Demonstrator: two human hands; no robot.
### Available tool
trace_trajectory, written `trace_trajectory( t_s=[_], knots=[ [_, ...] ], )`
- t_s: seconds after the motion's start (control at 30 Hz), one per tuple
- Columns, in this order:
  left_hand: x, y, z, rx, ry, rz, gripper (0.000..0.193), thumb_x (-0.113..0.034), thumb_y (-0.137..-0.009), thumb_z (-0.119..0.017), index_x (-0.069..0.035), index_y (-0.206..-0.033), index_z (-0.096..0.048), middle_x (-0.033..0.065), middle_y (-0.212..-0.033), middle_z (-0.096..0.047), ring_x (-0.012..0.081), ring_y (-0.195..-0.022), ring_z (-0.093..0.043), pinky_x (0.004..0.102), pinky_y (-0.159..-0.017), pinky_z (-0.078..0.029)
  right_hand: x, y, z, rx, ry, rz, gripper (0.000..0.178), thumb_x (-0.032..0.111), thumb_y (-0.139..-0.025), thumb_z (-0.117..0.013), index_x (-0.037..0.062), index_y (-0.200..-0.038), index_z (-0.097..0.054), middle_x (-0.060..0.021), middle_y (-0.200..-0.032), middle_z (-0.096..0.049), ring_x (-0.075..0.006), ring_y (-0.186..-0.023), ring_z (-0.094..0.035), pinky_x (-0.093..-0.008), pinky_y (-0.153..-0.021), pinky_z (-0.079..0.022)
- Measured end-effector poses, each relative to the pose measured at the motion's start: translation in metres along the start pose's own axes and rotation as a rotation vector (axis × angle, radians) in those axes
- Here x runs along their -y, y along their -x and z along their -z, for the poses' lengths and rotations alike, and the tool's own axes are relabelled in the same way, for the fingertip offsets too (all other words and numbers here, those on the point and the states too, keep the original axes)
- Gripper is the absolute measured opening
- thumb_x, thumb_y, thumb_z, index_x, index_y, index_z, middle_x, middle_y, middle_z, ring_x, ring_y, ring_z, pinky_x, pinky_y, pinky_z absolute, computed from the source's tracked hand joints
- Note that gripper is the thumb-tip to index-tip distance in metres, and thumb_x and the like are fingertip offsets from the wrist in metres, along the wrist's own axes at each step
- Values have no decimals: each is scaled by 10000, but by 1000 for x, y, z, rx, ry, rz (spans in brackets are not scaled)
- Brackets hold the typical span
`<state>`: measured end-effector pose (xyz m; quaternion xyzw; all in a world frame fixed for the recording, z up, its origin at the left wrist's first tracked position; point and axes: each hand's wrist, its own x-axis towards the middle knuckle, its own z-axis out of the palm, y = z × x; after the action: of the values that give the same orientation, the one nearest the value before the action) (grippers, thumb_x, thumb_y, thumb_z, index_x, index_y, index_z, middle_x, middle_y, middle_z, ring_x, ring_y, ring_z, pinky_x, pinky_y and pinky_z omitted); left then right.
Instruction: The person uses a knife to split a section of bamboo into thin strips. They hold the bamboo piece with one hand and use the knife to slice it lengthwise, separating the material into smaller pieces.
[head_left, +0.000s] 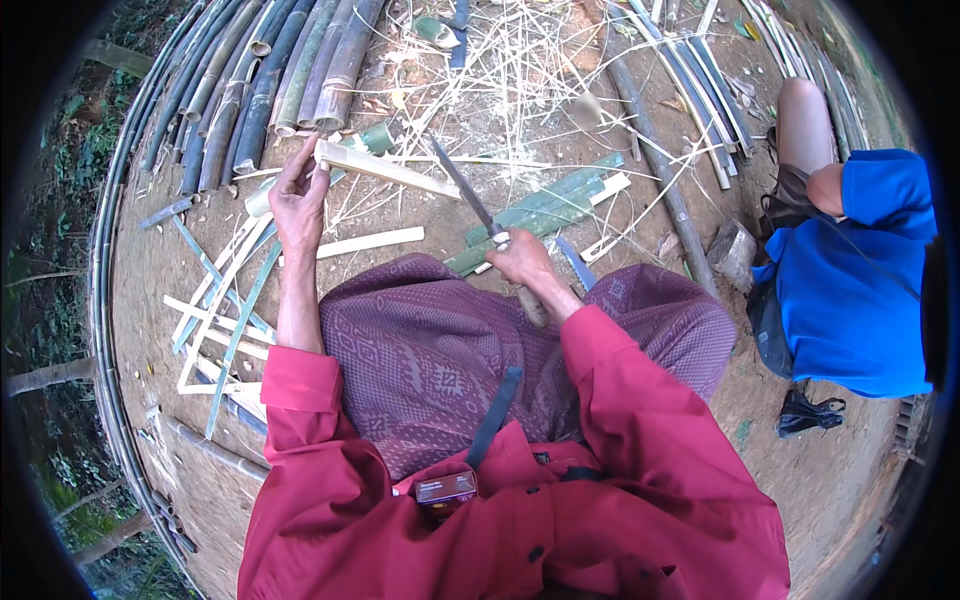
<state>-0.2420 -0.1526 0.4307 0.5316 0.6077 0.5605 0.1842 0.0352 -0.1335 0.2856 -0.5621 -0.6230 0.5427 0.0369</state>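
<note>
My left hand [298, 195] is closed on the near end of a pale split bamboo strip [385, 170], which points away to the right over the ground. In my right hand [522, 258] is a knife [466, 190], gripped by its handle, its long dark blade slanting up and left toward the strip. The blade and the strip are apart. Green split bamboo pieces [550, 212] lie just beyond my right hand. Another pale strip [370, 241] rests between my hands, in front of my patterned purple cloth [430, 350].
Bamboo poles [290, 75] are stacked at the far left. Thin shavings [510, 80] litter the ground ahead. Several cut strips [225, 310] lie crossed at my left. A person in a blue shirt [850, 270] sits at the right, beyond a long pole [660, 160].
</note>
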Motion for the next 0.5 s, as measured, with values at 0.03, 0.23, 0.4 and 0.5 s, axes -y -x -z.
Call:
trace_trajectory(
  t_s=[0.03,0.23,0.4,0.5],
  knots=[
    [-3,0,0,5,-10,-2,414,-1,-868,-599,-27,-1278,-548,88,-1211,-597,128,-1046,-588,242,-918,-469,24,20,10,-30,-40,55,432,235,-742,-657,-30,-1077,-594,-126,-793,-638,-205,-614,-610,-343,-581,-532],
    [-28,15,-19,-11,-171,65,397,-55,-872,-611,-19,-1264,-560,96,-1142,-609,119,-969,-608,257,-835,-519,100,72,24,-196,-158,482,343,153,-738,-647,-6,-1036,-586,-50,-714,-578,-123,-511,-511,-301,-482,-489],
    [-41,20,-28,-92,-317,65,348,-77,-824,-646,28,-1154,-622,105,-901,-677,129,-811,-655,256,-748,-543,125,85,18,-256,-169,611,338,164,-684,-636,1,-976,-586,-172,-741,-652,-286,-661,-658,-383,-633,-508],
    [-39,21,-32,-78,-320,31,348,-85,-818,-655,33,-1144,-625,120,-916,-680,138,-824,-661,261,-739,-545,124,77,8,-336,-127,624,338,174,-680,-644,-2,-963,-590,-174,-719,-643,-299,-656,-652,-394,-634,-508]
  ],
)
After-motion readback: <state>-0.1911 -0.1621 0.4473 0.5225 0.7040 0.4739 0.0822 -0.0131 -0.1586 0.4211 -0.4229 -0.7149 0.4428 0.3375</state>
